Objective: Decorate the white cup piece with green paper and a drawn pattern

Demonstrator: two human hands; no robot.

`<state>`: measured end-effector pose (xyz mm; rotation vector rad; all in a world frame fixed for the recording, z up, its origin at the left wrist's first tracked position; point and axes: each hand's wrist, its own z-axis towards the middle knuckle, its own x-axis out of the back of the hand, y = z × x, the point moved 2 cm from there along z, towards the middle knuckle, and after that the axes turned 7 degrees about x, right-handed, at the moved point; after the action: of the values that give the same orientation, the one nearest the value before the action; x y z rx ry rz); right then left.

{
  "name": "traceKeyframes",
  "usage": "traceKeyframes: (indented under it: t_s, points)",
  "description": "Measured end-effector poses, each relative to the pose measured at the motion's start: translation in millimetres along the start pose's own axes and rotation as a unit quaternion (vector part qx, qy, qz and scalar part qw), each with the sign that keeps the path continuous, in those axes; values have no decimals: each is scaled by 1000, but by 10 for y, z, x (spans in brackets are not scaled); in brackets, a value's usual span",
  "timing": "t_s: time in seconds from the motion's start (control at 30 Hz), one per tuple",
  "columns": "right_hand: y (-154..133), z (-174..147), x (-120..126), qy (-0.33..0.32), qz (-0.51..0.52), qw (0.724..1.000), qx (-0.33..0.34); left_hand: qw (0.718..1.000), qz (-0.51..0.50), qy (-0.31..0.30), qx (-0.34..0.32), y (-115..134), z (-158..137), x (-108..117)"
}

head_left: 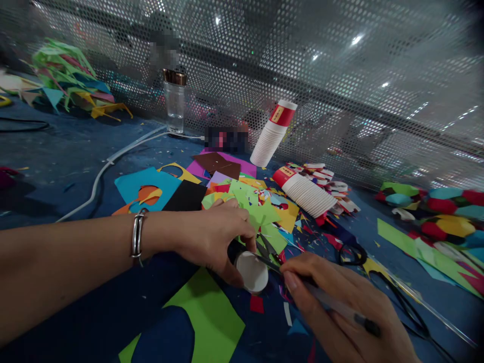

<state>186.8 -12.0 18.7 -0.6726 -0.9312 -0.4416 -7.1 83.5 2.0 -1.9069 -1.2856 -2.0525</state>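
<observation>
Holding a pen (333, 301) at a white disc (254, 275), near centre.
Right hand (361, 292) grips the pen; left hand (215, 233) pinches the disc's edge. A loosened pinch could let the disc slip sideways.

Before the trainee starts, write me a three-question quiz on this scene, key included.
1. Fill in: the pen is in the person's ___ hand.
2. True or false: the clear bottle lies on its side.
3. Choose what the left hand has its thumb and fingers around: A) the standing cup stack, B) the white round object, C) the white cable.

Key: 1. Right; the right hand holds it. 2. False; the clear bottle stands upright. 3. B.
</observation>
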Motion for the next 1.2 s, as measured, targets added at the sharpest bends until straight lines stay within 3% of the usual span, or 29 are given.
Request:
traceKeyframes:
  t_s: [0.17, 0.37, 0.53, 0.63, 0.73, 0.83, 0.93, 1.2]
  points:
    - [-81, 85, 46, -37, -14, 999, 9, 1000, 19, 0, 0, 9, -4, 3]
    - [-71, 234, 111, -108, 38, 991, -71, 999, 42, 8, -3, 36, -14, 16]
    - [109, 228, -11, -106, 207, 946, -224, 1000, 30, 6, 1, 32, -21, 38]
    - [177, 184, -124, -87, 285, 917, -264, 999, 32, 9, 1, 24, -11, 35]
    - [199, 157, -164, -64, 263, 938, -218, 1000, 26, 9, -1, 15, 2, 32]
    - [184, 151, -124, -42, 178, 976, -118, 1000, 13, 0, -5, 17, 15, 35]
    - [154, 151, -55, -25, 104, 993, -41, 1000, 12, -8, -11, 27, 26, 37]
    - [143, 100, 60, -41, 29, 998, -23, 1000, 16, -6, 0, 4, 28, 10]
